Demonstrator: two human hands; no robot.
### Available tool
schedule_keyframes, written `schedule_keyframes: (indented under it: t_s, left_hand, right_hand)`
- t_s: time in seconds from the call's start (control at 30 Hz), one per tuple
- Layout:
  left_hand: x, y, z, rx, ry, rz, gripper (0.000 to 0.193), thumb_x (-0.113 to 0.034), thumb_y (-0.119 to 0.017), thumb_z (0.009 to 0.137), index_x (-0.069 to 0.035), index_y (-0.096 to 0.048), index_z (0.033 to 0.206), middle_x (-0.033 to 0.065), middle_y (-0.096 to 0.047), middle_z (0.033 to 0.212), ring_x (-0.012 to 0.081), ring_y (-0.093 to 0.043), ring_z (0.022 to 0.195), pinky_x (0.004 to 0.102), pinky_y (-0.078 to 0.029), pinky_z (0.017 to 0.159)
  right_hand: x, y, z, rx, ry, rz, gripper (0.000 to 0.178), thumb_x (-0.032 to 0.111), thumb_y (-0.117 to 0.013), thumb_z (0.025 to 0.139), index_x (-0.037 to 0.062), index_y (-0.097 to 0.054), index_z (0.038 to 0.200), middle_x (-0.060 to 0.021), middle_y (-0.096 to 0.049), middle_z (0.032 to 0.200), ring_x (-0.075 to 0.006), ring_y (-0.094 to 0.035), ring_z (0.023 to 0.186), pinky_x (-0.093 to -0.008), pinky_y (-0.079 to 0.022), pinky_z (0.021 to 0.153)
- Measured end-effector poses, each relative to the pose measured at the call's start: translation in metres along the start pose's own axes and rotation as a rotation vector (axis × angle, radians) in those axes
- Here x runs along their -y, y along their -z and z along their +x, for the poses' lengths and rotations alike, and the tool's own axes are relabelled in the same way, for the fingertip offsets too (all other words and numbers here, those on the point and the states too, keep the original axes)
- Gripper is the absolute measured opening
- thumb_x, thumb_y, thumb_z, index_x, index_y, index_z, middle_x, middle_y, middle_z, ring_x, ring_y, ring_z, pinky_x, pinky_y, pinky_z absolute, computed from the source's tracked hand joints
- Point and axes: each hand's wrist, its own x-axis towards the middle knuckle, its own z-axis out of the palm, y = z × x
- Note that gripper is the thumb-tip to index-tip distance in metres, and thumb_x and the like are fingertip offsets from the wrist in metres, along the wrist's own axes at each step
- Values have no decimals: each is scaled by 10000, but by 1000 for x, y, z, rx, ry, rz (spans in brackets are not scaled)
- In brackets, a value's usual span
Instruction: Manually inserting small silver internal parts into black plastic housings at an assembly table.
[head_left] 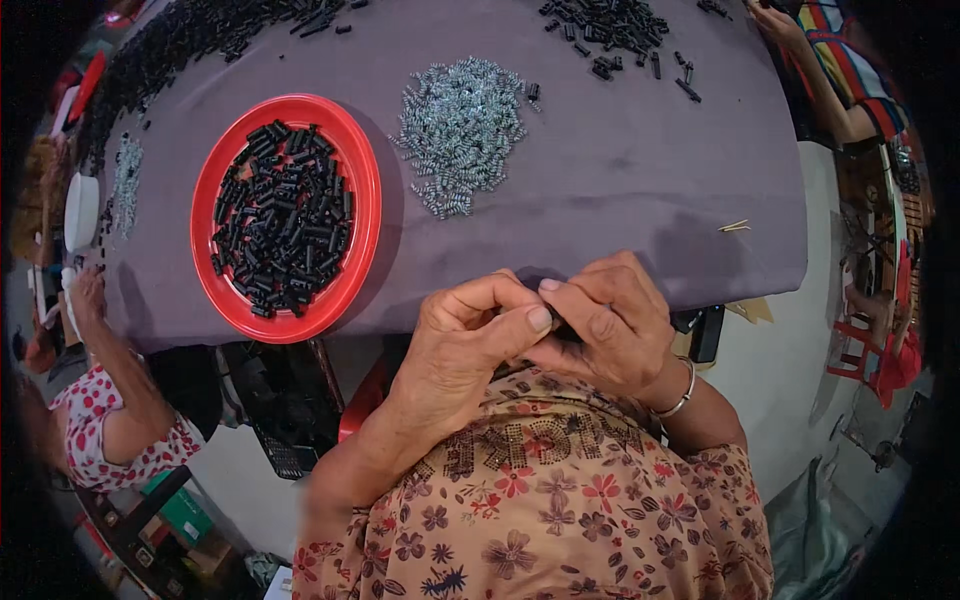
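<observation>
From where I stand, the red tray point(370, 190) is the thing to measure by. To its right and a little nearer the wearer, the left hand point(470, 325) and the right hand point(610, 320) come together at their fingertips. Both look drawn into a pinch, thumbs and forefingers close — but the fingers cover whatever is between them, so I can't tell what either one grips, or how firmly.

The small black parts point(285, 220) lie jumbled inside the tray, and the pale metal springs point(460, 135) sit in a loose heap just to its right, both on the hands' far side. A second batch of black parts point(605, 25) is well beyond the tray, off to the right, and two thin yellow sticks point(735, 226) lie well to the right of the tray.

For fingertip work this fine, I'd say one hand should do the steadying while the other makes the small movements. A light, even pinch seems wiser than a hard one; a squeezed spring could jump away, and a smooth black part could roll. Better to bring the hands over the cloth point(620, 190) to the tray's right — anything dropped nearer the lap could be lost in the patterned clothing.
</observation>
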Motion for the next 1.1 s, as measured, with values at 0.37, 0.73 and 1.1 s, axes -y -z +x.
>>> schedule_keyframes:
  t_s: [0.37, 0.73, 1.1]
  left_hand:
    - [-1, 8, 2, 41, 1, 78, 187, -98, -614, 872, 29, -651, 1005, -7, -537, 765, 49, -434, 625, 175, -346, 545]
    - [-4, 6, 5, 47, 52, 51, 80, -53, -651, 834, 15, -678, 867, -10, -548, 696, 45, -450, 597, 183, -363, 539]
    - [1, 4, 5, -12, 19, 190, 68, -37, -660, 824, 26, -682, 836, -12, -521, 683, 41, -460, 573, 186, -357, 515]
  right_hand:
    - [-8, 5, 1, -10, 16, -44, 430, 189, -782, 657, -30, -621, 990, -32, -532, 686, -177, -515, 575, -272, -413, 482]
    - [-8, 11, 2, 100, 52, -102, 439, 231, -780, 657, -31, -618, 970, -32, -476, 630, -179, -472, 540, -280, -385, 455]
    - [-9, 16, 1, 147, 88, -102, 352, 220, -728, 729, -73, -597, 876, -58, -465, 611, -188, -477, 523, -290, -385, 433]
